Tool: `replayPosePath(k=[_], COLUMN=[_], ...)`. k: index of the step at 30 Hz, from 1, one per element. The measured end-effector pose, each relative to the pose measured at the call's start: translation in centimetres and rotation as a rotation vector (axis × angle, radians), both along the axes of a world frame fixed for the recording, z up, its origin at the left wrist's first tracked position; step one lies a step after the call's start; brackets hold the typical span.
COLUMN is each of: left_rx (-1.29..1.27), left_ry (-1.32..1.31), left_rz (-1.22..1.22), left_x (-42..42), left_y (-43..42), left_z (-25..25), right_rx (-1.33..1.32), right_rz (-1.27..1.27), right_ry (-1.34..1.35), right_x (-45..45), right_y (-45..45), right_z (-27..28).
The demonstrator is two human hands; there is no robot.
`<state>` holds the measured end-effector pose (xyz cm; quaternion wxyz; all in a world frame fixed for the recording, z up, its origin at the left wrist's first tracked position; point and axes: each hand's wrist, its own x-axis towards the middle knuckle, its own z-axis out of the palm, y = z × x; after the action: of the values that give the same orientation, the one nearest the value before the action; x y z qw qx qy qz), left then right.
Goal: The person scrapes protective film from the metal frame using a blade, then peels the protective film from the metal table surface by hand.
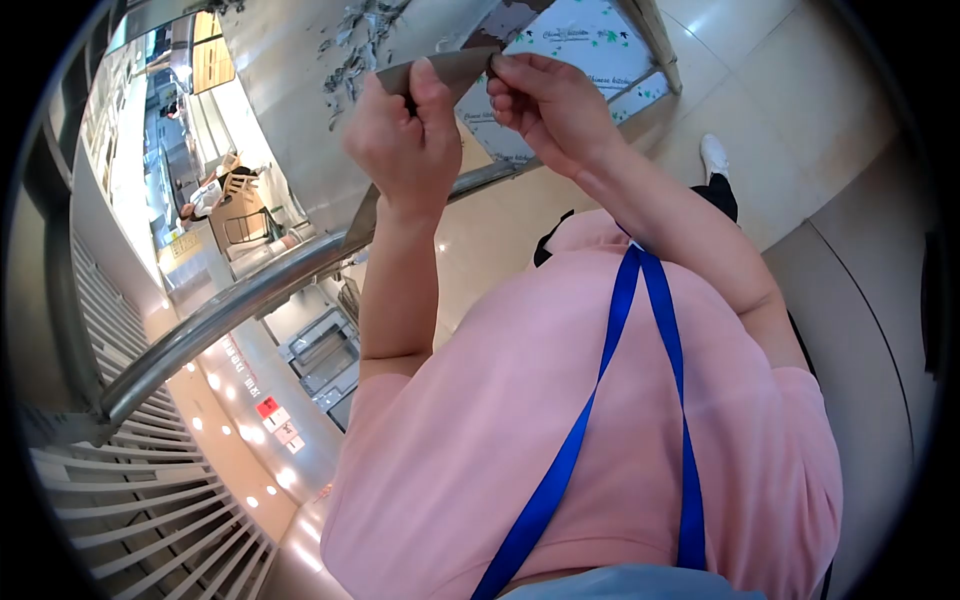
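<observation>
A thin, flexible brown-grey strip (455, 72) stretches between my two hands. My left hand (405, 140) is closed in a fist around one end, its thumb pressed on top. A narrow tail of similar material hangs below that wrist. On the other end, the thumb and fingers of my right hand (550, 105) pinch the strip's edge. Crumpled grey scraps (355, 50) lie on the metal surface (285, 110) beyond my left hand. Behind my right hand is a printed sheet (575, 40) with green leaf marks and the words "Chinese kitchen".
A round metal rail (240, 292) runs diagonally below my left forearm. White slats (150, 505) fill the lower left. At the far left, a person (207, 197) is near wooden chairs. A white shoe (714, 155) rests on the tiled floor (770, 130) at right.
</observation>
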<state>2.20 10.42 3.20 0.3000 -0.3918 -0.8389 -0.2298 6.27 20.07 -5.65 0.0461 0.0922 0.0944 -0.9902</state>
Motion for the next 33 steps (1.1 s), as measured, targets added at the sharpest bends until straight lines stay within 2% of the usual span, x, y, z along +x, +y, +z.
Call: replayPosePath(k=[4, 7, 10, 13, 16, 22, 33], left_rx=[-0.049, 0.009, 0.011, 0.034, 0.06, 0.151, 0.126], left_ry=[0.007, -0.041, 0.023, -0.052, 0.035, -0.051, -0.065], left_rz=[0.02, 0.031, 0.003, 0.025, -0.036, -0.018, -0.018], left_x=[-0.2, 0.1, -0.4, 0.1, -0.4, 0.1, -0.2], left_y=[0.8, 0.2, 0.8, 1.2, 0.6, 1.0, 0.6], left_z=[1.0, 0.2, 0.7, 1.1, 0.3, -0.4, 0.4], right_rx=[-0.019, 0.01, 0.019, 0.014, 0.022, 0.066, 0.021], right_rz=[-0.009, 0.005, -0.009, -0.027, -0.044, -0.055, -0.09], right_ry=[0.006, -0.008, -0.053, -0.036, -0.01, -0.012, -0.01], right_x=[0.4, 0.2, 0.5, 0.1, 0.1, 0.2, -0.1], right_y=[-0.1, 0.5, 0.6, 1.0, 1.1, 1.5, 1.4], right_z=[0.3, 0.6, 1.7, 1.9, 1.3, 1.3, 1.9])
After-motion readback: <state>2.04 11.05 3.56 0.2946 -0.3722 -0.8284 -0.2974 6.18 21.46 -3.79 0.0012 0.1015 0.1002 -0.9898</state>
